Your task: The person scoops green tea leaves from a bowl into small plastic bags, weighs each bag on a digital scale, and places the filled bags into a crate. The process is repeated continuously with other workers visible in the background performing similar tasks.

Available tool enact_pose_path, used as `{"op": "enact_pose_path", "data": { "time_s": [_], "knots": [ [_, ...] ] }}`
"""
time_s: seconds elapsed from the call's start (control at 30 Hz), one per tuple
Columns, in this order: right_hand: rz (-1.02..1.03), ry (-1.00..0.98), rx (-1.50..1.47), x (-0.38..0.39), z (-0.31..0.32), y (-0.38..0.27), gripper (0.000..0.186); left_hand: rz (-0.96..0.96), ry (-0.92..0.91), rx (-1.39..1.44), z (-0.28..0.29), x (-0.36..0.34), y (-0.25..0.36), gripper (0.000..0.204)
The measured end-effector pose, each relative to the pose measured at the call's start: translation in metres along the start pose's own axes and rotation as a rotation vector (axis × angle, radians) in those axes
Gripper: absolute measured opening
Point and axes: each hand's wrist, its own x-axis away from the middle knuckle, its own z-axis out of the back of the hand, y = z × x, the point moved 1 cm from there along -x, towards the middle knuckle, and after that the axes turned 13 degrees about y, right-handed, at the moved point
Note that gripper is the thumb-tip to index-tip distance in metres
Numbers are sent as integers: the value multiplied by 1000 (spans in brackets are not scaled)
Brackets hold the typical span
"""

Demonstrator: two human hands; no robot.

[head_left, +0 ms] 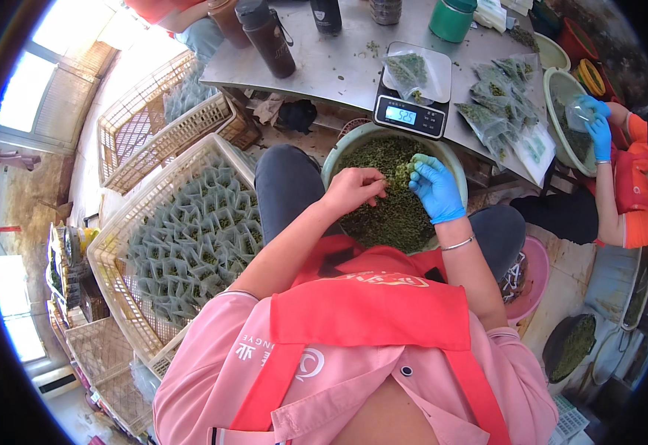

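Observation:
A large pale green basin [329, 165] sits between my knees, filled with small green dried plant pieces [379, 222]. My right hand [436, 189], in a blue glove, pinches a small clump of green plant pieces [405, 173] above the basin. Beside it, bare and with curled fingers, my left hand [357, 187] hovers over the heap; whatever it may hold is too small to make out. Just beyond the basin, a digital scale [411, 111] on the table bears a clear bag of the green pieces [407, 70], its display lit.
Filled bags [498, 104] lie on the metal table [324, 81], near a dark bottle [266, 41] and a green canister [452, 18]. At left, a plastic crate [120, 285] holds many filled bags. A gloved co-worker [628, 170] handles a bag over another basin [559, 141].

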Motion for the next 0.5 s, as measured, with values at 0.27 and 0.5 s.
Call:
{"op": "enact_pose_path", "data": {
  "time_s": [0.27, 0.5],
  "knots": [
    [112, -8, 238, 16, -13, -5, 17, -123, -7, 364, -26, -10, 3, 46],
    [424, -29, 618, 19, -11, 0, 14, 99, -120, 433, -32, -7, -7, 26]
  ]
}}
